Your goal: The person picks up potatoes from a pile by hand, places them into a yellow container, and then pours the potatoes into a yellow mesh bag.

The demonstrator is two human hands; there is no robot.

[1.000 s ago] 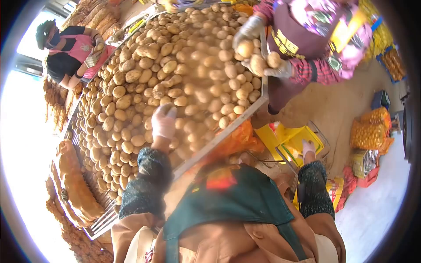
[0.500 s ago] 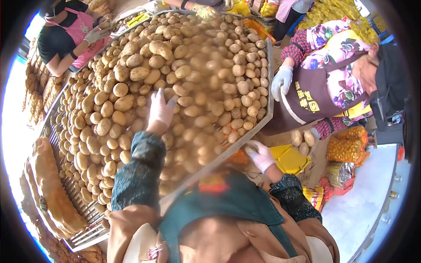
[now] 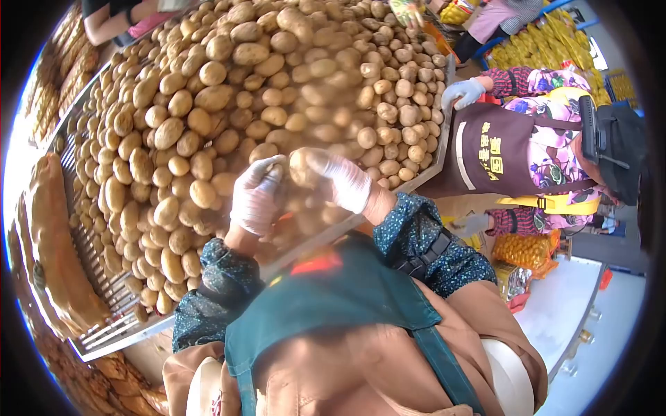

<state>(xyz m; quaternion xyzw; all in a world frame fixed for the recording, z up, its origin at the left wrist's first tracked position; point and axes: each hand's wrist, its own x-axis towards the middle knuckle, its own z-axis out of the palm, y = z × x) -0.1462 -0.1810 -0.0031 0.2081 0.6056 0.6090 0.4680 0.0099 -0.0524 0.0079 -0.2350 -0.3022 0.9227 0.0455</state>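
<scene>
Potatoes [image 3: 166, 132] are heaped over a slatted metal table. My left hand [image 3: 255, 196], in a whitish glove, is over the near part of the heap with its fingers curled round a potato [image 3: 272, 178], which shows only in part. To its right, my right hand [image 3: 341, 182], also gloved, grips another potato [image 3: 303, 167] between fingers and thumb. The two hands face each other, a small gap apart, near the table's front edge. A blurred patch of the view covers the potatoes beyond them.
The metal rim [image 3: 423, 177] runs close in front of me. A co-worker's gloved hand [image 3: 463, 93] is at the right rim; another co-worker's patterned glove [image 3: 406, 12] is at the far side. A large tan sack [image 3: 59, 249] lies left. Bagged potatoes [image 3: 524, 251] stand right.
My right hand has come from beyond the front rim up over the heap and now holds a potato. My left hand has drawn back toward me and closed. The view has shifted.
</scene>
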